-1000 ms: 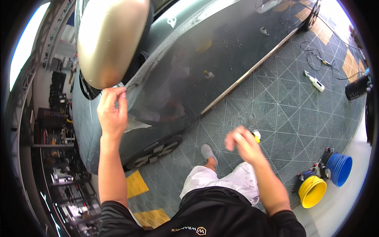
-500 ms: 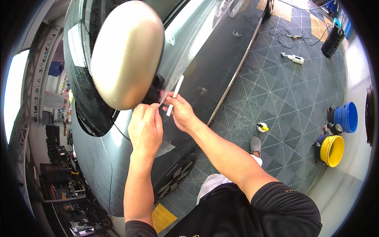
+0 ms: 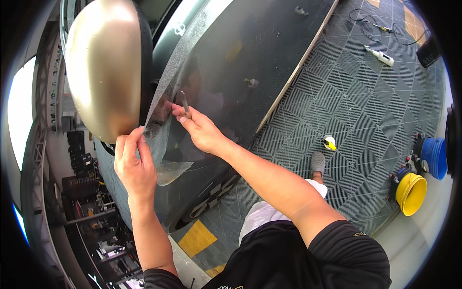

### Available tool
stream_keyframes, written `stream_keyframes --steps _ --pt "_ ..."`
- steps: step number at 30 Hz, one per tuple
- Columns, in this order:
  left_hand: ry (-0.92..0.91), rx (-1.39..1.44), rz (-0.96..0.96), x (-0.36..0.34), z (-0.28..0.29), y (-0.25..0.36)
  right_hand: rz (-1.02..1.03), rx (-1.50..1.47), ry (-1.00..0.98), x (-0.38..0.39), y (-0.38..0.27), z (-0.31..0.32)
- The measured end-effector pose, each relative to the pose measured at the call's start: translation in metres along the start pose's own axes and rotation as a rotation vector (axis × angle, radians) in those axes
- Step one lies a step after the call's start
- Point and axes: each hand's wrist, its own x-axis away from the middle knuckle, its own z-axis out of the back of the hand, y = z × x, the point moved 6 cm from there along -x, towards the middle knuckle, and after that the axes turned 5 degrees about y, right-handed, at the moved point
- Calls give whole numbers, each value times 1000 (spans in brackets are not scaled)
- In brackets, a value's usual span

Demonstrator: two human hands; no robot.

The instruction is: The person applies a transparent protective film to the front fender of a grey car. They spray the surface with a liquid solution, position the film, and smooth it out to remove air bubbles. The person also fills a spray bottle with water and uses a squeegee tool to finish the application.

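Pinching the clear film (image 3: 166,144) by the mirror (image 3: 103,67), your left hand (image 3: 134,166) steadies it while your right hand (image 3: 202,130), closed on a thin blade (image 3: 185,105), trims; next likely calls for a careful cut.

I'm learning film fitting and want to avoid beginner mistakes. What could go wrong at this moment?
The slim tool in the right hand presses at the film beside the mirror; a slip might scratch the door. The loose flap pinched by the left hand could crease or fold onto itself.
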Motion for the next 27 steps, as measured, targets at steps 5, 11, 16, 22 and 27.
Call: stream_keyframes --steps 5,11,16,22,27 --pt "-15 123 -154 23 -19 32 13 -13 -64 -4 7 9" --pt "11 120 -79 34 -11 17 -76 -142 44 7 -3 -8" --pt "-26 43 94 70 17 -20 -180 -192 202 12 6 -19" --pt "71 104 159 85 41 -74 -149 -105 324 5 -14 -6" --pt "188 169 147 86 63 -120 -135 -23 410 3 -8 -20"
